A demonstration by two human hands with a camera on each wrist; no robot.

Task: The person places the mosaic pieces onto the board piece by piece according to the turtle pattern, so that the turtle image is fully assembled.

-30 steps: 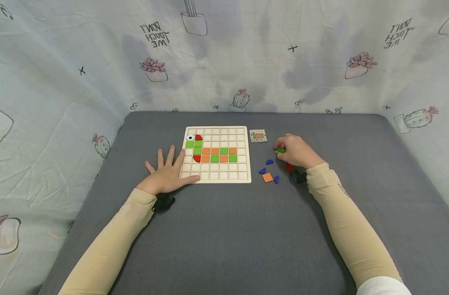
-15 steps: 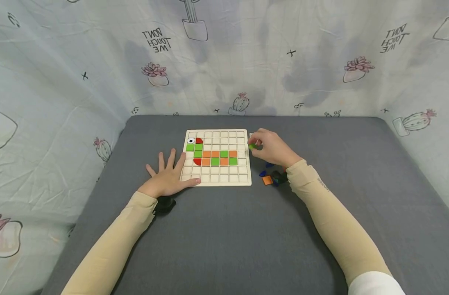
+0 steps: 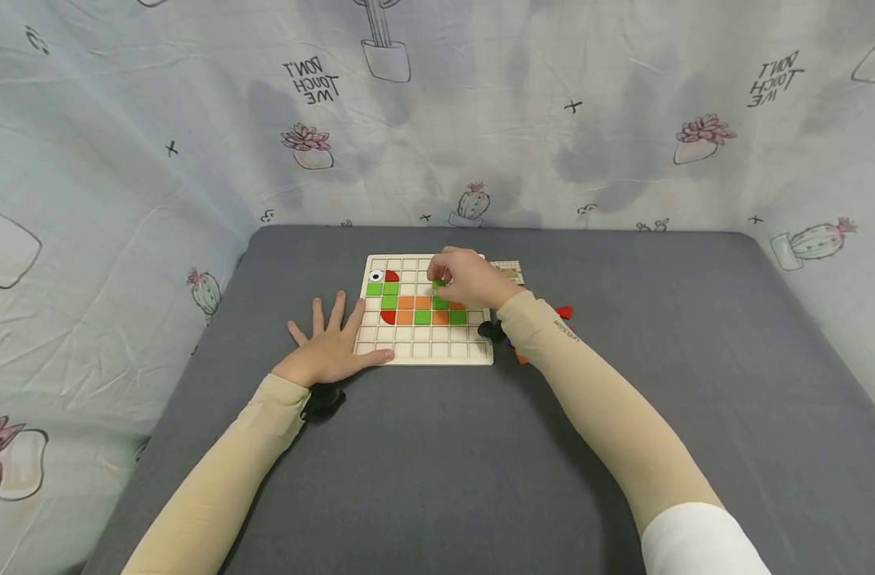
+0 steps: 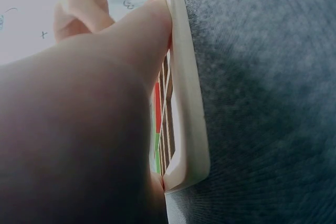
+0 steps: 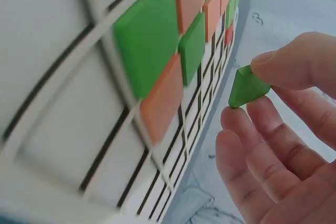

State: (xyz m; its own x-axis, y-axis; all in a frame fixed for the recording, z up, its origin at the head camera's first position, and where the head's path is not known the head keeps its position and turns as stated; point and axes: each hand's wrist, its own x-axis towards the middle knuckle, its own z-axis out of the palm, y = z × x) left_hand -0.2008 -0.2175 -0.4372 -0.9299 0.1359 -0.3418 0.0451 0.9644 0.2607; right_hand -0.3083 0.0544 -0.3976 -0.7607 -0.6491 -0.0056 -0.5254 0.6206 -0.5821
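A pale gridded board (image 3: pixel 426 351) bears an arrangement of green, orange and red tiles, plus a white tile with an eye (image 3: pixel 376 276). Between its thumb and fingertips my right hand (image 3: pixel 469 278) pinches a small green tile (image 5: pixel 248 86), over the board's upper middle. The right wrist view shows this tile off the board's face, near a row of set tiles. My left hand (image 3: pixel 326 351) lies with spread fingers at the board's left side. In the left wrist view its thumb (image 4: pixel 149 22) rests on the board's near rim.
To the board's right, partly behind the right wrist, lies a small printed card (image 3: pixel 511 270). A red piece (image 3: pixel 564 312) and an orange tile (image 3: pixel 521 358) show around the right forearm, which hides other loose pieces. A printed curtain (image 3: pixel 437 120) hangs behind the grey table (image 3: pixel 423 463).
My right hand has carried the green tile leftward from the loose pieces to above the board. The left hand stays in place on the board. The head view has shifted slightly.
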